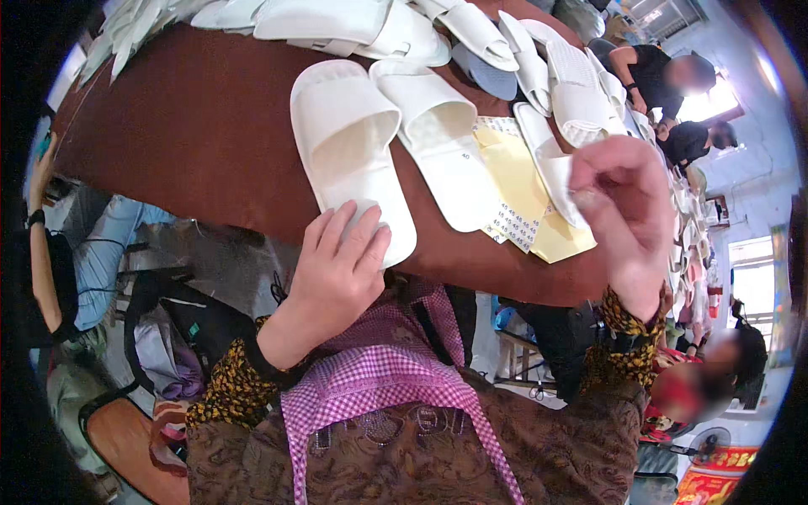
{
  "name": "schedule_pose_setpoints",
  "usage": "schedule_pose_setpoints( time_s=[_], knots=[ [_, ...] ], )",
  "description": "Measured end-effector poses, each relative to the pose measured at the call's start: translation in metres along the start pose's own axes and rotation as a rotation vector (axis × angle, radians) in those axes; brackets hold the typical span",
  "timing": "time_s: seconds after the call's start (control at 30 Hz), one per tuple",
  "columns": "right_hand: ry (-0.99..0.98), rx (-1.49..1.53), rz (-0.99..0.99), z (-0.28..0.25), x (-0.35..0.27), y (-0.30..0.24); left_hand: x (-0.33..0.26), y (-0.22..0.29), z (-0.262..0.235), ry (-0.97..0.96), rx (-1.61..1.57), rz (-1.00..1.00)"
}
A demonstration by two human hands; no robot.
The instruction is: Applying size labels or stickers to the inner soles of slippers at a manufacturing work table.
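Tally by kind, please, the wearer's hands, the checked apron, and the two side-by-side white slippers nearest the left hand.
Hands: 2 (left hand, right hand)
Checked apron: 1
White slippers: 2
Total: 5

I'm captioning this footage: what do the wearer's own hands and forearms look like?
The left hand and right hand are both bare, without gloves. Black-and-yellow patterned cuffs cover the forearms; the left one ends in a black edge.

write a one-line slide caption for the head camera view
Left fingers touch a white slipper on a brown table; right fingers curl near yellow paper.
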State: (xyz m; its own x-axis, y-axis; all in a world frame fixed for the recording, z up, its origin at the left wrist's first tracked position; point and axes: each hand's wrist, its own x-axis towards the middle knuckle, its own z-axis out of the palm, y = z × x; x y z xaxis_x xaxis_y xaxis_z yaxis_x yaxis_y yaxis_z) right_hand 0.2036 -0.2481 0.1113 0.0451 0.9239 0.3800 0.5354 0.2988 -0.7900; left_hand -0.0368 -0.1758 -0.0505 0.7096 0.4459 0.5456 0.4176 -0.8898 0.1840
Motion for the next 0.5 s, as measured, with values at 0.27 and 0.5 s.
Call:
schedule_pose_setpoints(
  time_s=[0.27,0.5],
  knots=[
    [-0.424,-0.177,-0.020,0.081,0.039,0.043,-0.008,-0.010,-0.003,0.058,-0.179,0.009],
    [-0.544,-0.520,-0.238,0.118,0.049,0.068,-0.013,-0.013,-0.001,0.085,-0.219,0.006]
  ],
)
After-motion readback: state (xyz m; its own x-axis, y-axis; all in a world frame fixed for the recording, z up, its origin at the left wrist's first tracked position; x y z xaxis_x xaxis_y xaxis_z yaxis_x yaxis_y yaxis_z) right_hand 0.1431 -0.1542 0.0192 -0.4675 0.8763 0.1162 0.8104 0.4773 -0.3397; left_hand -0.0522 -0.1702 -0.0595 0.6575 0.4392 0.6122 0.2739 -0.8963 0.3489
